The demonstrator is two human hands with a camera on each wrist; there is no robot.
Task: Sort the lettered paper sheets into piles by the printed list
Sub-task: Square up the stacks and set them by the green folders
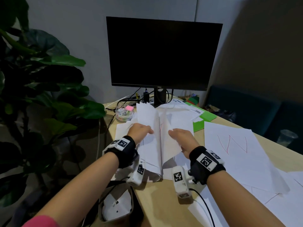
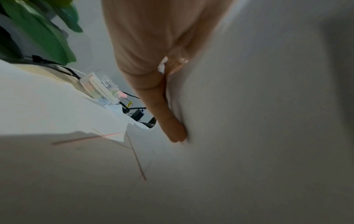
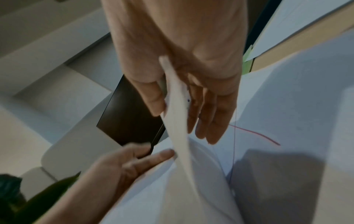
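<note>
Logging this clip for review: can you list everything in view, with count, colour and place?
Sheaf of sheets: several, white, raised between both hands.
Sheet marked W: one, white with red lines, desk right.
Monitor: one, black, back of desk.
Jar: one, clear, behind the sheets at left.
Green folder: one, right of the sheaf.
Plant: one, dark green, left.
Desk: one, light wood.
Left hand: holds the sheaf's left part.
Right hand: pinches its right part.

White paper sheets [image 1: 157,128] carry red pen strokes; one sheet [image 1: 232,145] shows a red W. The tabletop [image 1: 157,202] is pale wood, the folder [image 1: 199,124] bright green, the monitor [image 1: 164,53] black, the wrist bands [image 1: 205,163] black with black-and-white square codes.
</note>
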